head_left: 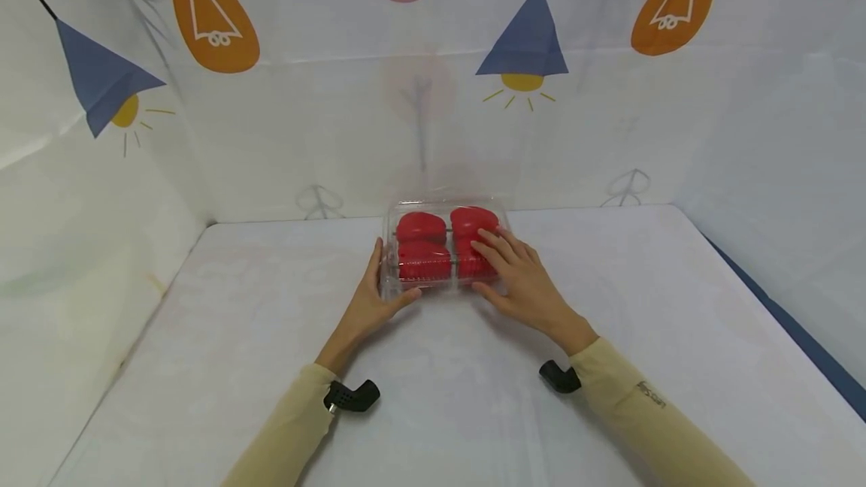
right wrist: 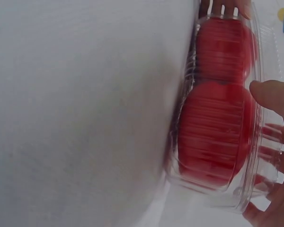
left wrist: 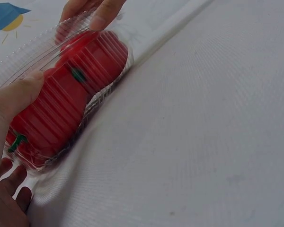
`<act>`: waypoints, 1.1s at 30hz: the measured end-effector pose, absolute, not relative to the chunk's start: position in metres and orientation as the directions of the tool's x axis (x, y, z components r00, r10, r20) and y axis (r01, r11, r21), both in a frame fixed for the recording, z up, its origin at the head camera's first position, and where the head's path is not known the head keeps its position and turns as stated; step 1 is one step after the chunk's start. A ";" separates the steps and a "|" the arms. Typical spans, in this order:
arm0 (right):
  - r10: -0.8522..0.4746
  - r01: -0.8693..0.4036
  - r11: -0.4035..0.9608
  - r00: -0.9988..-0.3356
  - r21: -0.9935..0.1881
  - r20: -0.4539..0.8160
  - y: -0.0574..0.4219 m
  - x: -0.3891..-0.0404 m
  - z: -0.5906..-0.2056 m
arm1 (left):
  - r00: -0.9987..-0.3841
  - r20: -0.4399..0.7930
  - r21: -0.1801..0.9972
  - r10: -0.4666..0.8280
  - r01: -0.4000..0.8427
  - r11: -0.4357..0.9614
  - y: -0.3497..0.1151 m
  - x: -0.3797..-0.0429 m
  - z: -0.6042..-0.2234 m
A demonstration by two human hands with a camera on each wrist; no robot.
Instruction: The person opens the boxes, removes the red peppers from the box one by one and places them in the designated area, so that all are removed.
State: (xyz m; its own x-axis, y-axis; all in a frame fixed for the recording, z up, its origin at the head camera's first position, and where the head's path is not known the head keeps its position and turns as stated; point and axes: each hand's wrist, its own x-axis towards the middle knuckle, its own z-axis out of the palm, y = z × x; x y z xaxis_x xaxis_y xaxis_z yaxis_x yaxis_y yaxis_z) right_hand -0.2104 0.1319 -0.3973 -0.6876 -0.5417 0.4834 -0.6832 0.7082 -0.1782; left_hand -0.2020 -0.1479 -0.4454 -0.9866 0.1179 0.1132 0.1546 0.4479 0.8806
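Observation:
Several red bell peppers (head_left: pixel 424 260), some with green stems in the left wrist view, lie inside a clear plastic clamshell box (head_left: pixel 443 205) at the back middle of the table. My left hand (head_left: pixel 370 303) holds the box's left front corner, fingers along its left side and thumb across the front. My right hand (head_left: pixel 528 284) rests spread fingers on the lid's right part. Its thumb (right wrist: pixel 270 92) touches the front rim in the right wrist view. Ribbed plastic (left wrist: pixel 42 113) covers the peppers' front. Whether the lid is fully latched cannot be seen.
A white cloth (head_left: pixel 433 397) covers the table. Right behind the box rises a white fabric wall (head_left: pixel 325 119) printed with lamps and bulbs. Side walls stand left and right. A dark device (head_left: pixel 352 397) sits at the left wrist, another dark device (head_left: pixel 560 376) at the right.

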 end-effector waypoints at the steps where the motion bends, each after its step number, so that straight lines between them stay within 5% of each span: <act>1: -0.540 -0.678 0.714 -0.692 -0.174 0.479 0.131 -0.210 -0.397 | -0.986 0.115 0.881 0.118 0.156 0.448 -0.148 -0.202 -0.445; 33: -0.643 -0.681 0.720 -0.727 -0.135 0.241 0.138 -0.214 -0.364 | -0.988 0.104 0.898 0.110 0.141 0.417 -0.150 -0.200 -0.447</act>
State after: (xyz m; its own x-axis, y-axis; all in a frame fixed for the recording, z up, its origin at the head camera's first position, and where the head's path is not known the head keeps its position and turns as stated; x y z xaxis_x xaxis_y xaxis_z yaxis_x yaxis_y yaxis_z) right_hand -0.2141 0.1382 -0.3641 -0.7271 -0.6429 0.2408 -0.6810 0.7197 -0.1349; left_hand -0.1995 -0.1501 -0.4470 -0.9884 0.1104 0.1043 0.1413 0.4165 0.8981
